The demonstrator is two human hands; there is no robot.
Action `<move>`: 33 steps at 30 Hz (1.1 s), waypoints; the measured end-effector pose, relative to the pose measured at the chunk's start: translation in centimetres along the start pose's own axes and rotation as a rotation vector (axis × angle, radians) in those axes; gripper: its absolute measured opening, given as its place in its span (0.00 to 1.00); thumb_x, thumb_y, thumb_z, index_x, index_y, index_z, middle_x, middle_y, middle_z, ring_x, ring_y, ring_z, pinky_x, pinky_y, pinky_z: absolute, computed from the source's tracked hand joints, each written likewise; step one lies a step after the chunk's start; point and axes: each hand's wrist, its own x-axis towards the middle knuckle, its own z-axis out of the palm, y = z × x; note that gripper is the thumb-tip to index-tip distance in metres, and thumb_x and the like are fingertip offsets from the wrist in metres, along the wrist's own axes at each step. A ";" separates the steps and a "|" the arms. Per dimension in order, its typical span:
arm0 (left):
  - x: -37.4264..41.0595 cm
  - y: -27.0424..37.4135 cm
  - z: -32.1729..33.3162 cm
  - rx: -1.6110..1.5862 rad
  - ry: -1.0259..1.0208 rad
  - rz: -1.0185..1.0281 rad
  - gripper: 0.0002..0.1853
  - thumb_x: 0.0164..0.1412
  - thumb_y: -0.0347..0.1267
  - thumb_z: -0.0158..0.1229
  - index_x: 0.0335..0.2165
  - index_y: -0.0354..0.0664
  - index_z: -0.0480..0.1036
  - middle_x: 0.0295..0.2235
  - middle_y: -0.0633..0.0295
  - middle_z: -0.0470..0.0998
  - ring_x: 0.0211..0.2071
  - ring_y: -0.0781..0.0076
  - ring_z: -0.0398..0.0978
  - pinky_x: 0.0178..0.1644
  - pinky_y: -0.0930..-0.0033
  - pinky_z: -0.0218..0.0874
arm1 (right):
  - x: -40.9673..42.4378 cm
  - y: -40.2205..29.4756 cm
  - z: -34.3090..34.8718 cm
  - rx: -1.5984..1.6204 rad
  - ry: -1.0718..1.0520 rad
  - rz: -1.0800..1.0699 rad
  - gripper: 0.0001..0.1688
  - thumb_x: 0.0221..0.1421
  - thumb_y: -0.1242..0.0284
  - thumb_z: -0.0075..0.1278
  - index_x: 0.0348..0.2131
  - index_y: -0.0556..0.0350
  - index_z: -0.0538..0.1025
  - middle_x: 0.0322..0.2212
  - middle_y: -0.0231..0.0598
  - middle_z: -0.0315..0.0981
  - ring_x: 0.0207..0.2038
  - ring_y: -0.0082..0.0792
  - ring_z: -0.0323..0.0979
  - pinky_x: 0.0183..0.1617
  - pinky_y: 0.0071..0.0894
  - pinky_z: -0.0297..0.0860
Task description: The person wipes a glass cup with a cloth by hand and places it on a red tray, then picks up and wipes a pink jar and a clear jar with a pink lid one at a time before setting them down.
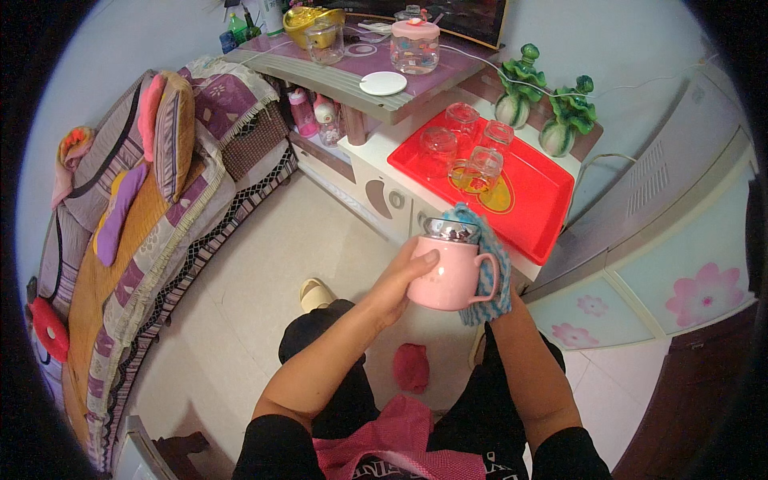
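Observation:
A pink ceramic mug (447, 273) with a mirror-like silver lid (451, 230) is held upright in front of me. My left hand (403, 279) grips its left side, the thumb across the front. Against its right side and back lies a blue-and-white knitted cloth (495, 282), which covers my right hand (507, 303); the fingers are hidden behind the mug and cloth. The mug's handle points right, over the cloth. Beyond my hands, a red tray (534, 222) holds several clear glass cups (486, 163) at its left end.
On the purple-topped TV stand (270, 57) are a pink-lidded glass jar (415, 48), a white round lid (383, 83) and a gold bowl (312, 27). Two green cabbage-shaped ornaments (558, 132) stand behind the tray. A sofa (198, 210) runs along the left. A red cloth (411, 367) lies between my feet.

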 end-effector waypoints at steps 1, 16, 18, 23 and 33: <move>-0.1 0.0 0.1 -0.045 0.008 0.007 0.37 0.51 0.47 0.55 0.52 0.37 0.53 0.46 0.56 0.65 0.47 0.67 0.65 0.52 0.64 0.56 | -0.1 0.1 0.0 -0.008 0.006 0.003 0.29 0.45 0.64 0.52 0.46 0.56 0.62 0.44 0.36 0.61 0.47 0.30 0.60 0.52 0.26 0.58; 0.3 -0.1 0.3 0.190 0.151 -0.081 0.35 0.59 0.56 0.36 0.52 0.38 0.57 0.47 0.54 0.66 0.49 0.66 0.63 0.55 0.65 0.50 | -0.1 -0.4 1.1 0.730 0.127 0.374 0.15 0.60 0.68 0.35 0.44 0.55 0.63 0.40 0.33 0.63 0.40 0.23 0.63 0.46 0.22 0.65; 0.7 -0.7 -0.5 0.313 0.153 -0.011 0.33 0.60 0.54 0.35 0.51 0.36 0.57 0.45 0.55 0.67 0.47 0.68 0.63 0.53 0.67 0.51 | -0.1 -1.0 1.2 0.689 0.179 0.398 0.16 0.60 0.67 0.36 0.45 0.55 0.63 0.39 0.33 0.63 0.40 0.24 0.64 0.45 0.23 0.66; 1.0 -1.8 -1.0 0.265 0.120 0.063 0.34 0.60 0.54 0.37 0.51 0.36 0.55 0.47 0.54 0.65 0.48 0.68 0.63 0.54 0.67 0.51 | 1.4 1.4 2.5 1.216 0.306 0.493 0.18 0.59 0.65 0.39 0.46 0.55 0.63 0.37 0.33 0.66 0.37 0.26 0.67 0.43 0.25 0.67; 0.2 -0.3 0.2 -0.055 0.139 -0.005 0.30 0.57 0.47 0.48 0.50 0.36 0.56 0.44 0.56 0.68 0.44 0.69 0.67 0.50 0.68 0.58 | 1.8 -1.9 1.5 0.754 0.266 0.406 0.24 0.58 0.65 0.41 0.51 0.56 0.61 0.45 0.37 0.65 0.45 0.25 0.65 0.49 0.25 0.64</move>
